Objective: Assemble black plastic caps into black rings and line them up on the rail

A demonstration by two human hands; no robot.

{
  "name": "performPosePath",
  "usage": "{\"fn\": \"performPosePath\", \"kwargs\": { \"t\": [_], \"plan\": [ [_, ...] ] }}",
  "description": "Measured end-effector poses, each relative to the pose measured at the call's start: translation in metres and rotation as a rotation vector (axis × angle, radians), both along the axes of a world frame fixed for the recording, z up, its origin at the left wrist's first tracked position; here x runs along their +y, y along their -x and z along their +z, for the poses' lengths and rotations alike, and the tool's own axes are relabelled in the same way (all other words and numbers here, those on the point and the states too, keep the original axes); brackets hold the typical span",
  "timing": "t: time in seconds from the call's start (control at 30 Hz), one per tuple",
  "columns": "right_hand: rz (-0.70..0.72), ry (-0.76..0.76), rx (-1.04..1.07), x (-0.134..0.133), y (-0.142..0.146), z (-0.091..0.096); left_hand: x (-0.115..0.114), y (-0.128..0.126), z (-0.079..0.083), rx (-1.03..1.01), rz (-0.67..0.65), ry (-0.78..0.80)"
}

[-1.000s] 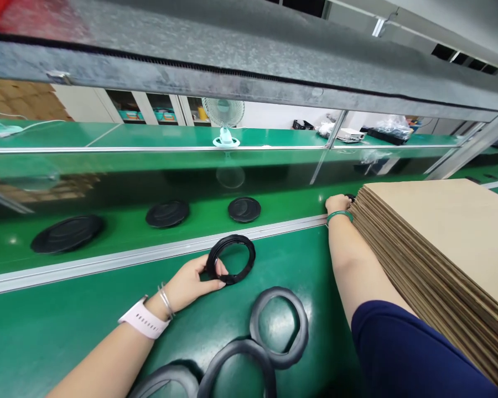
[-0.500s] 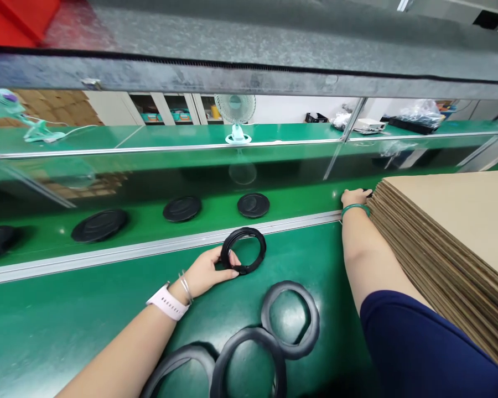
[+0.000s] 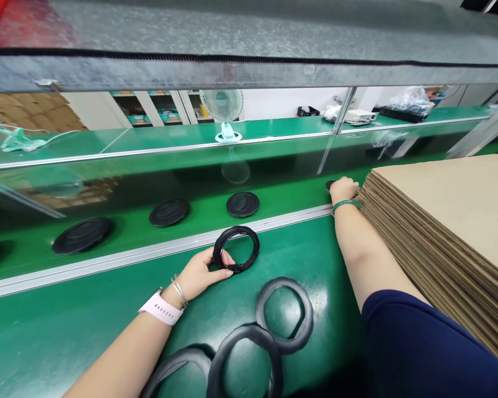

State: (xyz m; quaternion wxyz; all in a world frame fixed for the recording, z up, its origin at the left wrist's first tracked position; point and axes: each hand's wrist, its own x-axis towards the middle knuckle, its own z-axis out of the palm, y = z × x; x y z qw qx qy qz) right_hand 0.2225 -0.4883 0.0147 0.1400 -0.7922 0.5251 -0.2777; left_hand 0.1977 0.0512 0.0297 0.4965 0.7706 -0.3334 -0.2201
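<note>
My left hand [image 3: 203, 271] is closed on a glossy black ring [image 3: 253, 255], thumb on its near edge and fingers through the opening, tilted above the green table. Three dull grey-black rings lie nearer me: one ring [image 3: 308, 326] at the right, another ring [image 3: 279, 367] touching it, and a third ring [image 3: 170, 362] cut off by the lower edge. My right hand [image 3: 343, 189] reaches far over to the green belt beside the cardboard, its fingers curled. A dark edge of a black disc [image 3: 329, 185] shows at its left side; the rest is hidden by the hand.
Black discs [image 3: 243, 205] lie spaced along the green belt [image 3: 203, 221] behind a metal rail [image 3: 108, 265]. Stacked cardboard sheets [image 3: 444, 193] stand close against my right arm. A metal shelf [image 3: 249, 72] crosses overhead. A small fan [image 3: 222, 108] stands beyond the clear panel.
The whole view has shifted a little to the left. A dark disc edge now shows left of my right hand; before, a dark piece showed on its right. My left hand keeps the ring.
</note>
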Motion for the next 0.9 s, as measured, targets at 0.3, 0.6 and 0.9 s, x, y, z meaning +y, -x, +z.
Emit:
{"fn": "performPosePath", "kwargs": {
  "t": [0.3, 0.6, 0.9],
  "plan": [
    [0.300, -0.065, -0.003, -0.003, 0.002, -0.006, -0.001, -0.001, 0.000, 0.007, -0.023, 0.032],
    [0.751, 0.119, -0.023, 0.018, -0.005, -0.009, 0.001, -0.003, 0.000, 0.019, -0.045, 0.015],
    [0.644, 0.078, 0.060, 0.023, -0.008, -0.009, -0.005, 0.002, -0.001, 0.001, 0.051, 0.069]
  ]
}}
